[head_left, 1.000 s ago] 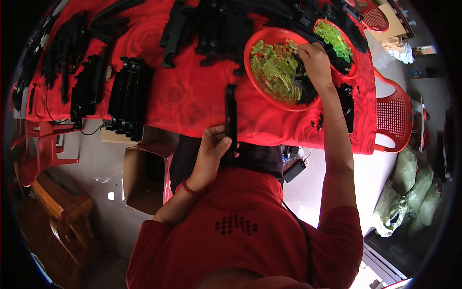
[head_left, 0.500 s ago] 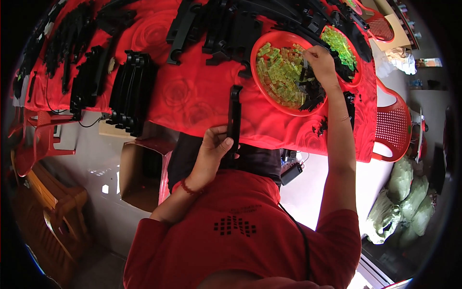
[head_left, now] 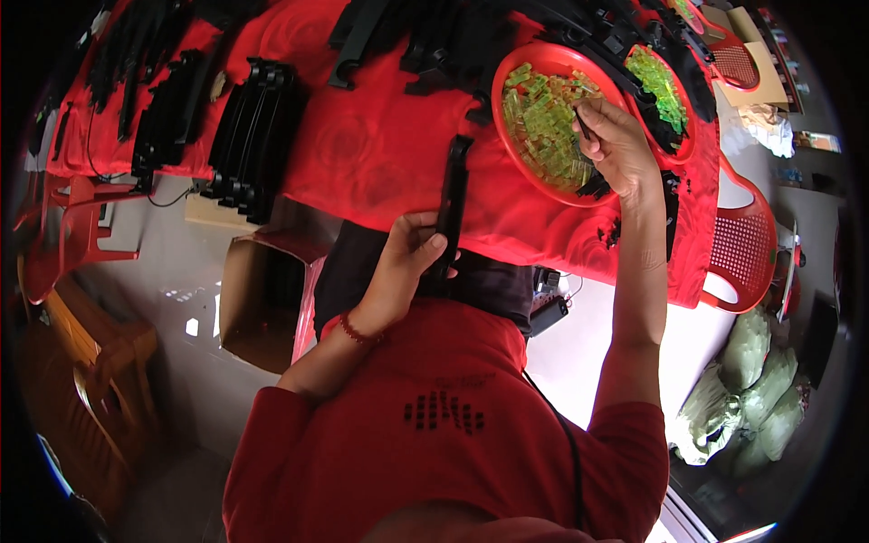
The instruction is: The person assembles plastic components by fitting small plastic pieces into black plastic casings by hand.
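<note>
My left hand [head_left: 409,264] grips the near end of a long black plastic strip [head_left: 452,201] that lies across the front edge of the red-clothed table [head_left: 380,154]. My right hand [head_left: 614,145] reaches over a round red tray [head_left: 507,118] filled with small translucent yellow-green pieces [head_left: 543,122]. Its fingers pinch a small dark part [head_left: 582,124] just above those pieces. A second red tray [head_left: 659,86] of greener pieces sits right behind it.
Stacks of black plastic strips [head_left: 249,136] cover the left and far side of the table. An open cardboard box [head_left: 262,303] stands on the floor at my left. A red plastic chair [head_left: 738,253] and green sacks [head_left: 747,380] are at the right.
The view has shifted and the right hand has stayed over the tray, its fingers now lifted slightly with a small dark part. The left hand keeps its grip on the black strip.
</note>
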